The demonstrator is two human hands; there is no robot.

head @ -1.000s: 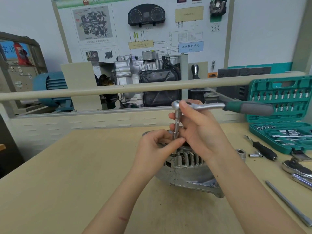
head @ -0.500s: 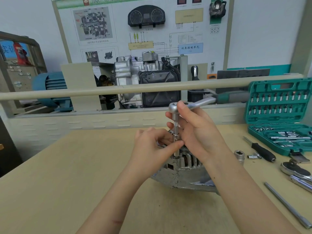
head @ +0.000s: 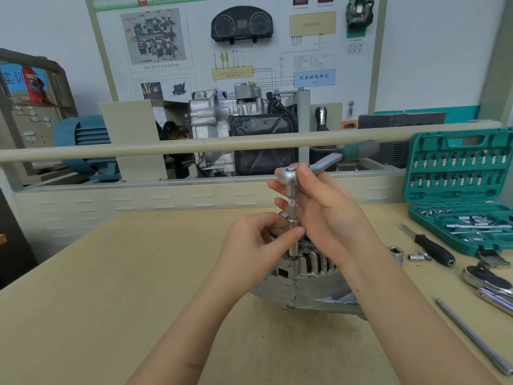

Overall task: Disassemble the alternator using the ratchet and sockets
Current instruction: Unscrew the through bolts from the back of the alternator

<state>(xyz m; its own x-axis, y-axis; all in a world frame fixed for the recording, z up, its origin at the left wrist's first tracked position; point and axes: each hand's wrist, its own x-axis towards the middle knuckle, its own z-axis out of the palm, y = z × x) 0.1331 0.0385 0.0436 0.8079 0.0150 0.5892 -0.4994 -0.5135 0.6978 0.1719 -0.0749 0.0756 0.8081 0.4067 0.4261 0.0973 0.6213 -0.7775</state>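
Observation:
The silver alternator [head: 311, 284] sits on the wooden bench, partly hidden behind both wrists. A ratchet [head: 288, 175] stands over it on a thin extension bar [head: 292, 218] that runs down into the alternator's top. My right hand [head: 324, 212] holds the ratchet head, thumb across its top, fingers round the bar. The green-grey handle [head: 358, 151] points away to the right, blurred. My left hand [head: 258, 243] pinches the lower end of the extension bar between thumb and fingers.
An open green socket case [head: 458, 190] stands at the right. On the bench beside it lie a black-handled driver [head: 433, 248], loose sockets [head: 395, 252], a second ratchet [head: 488, 282] and a long steel rod [head: 472, 334]. A beige rail [head: 166, 151] crosses behind the bench.
The ratchet handle has swung away from me, from pointing right toward the back right. The left hand's pinch on the extension bar is unchanged.

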